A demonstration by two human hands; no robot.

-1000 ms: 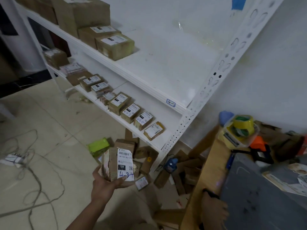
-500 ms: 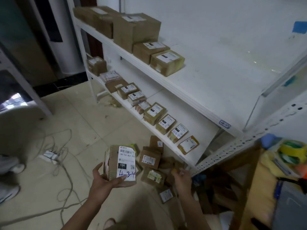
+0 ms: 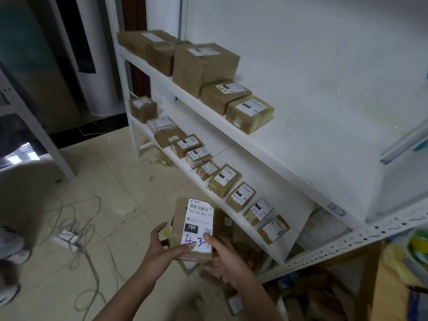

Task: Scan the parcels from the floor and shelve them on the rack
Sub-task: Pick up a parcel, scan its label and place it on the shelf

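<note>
Head view: cardboard parcel, label up, held over the floor, near the rack and its lower shelf. Left hand grips its left side, thumb across the label. Right hand grips the right side.

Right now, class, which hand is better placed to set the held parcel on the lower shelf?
Probably the right. Both hands grip the parcel, but the right hand sits on its side facing the lower shelf, which lies to the person's right; the left hand would have to reach across.
</note>
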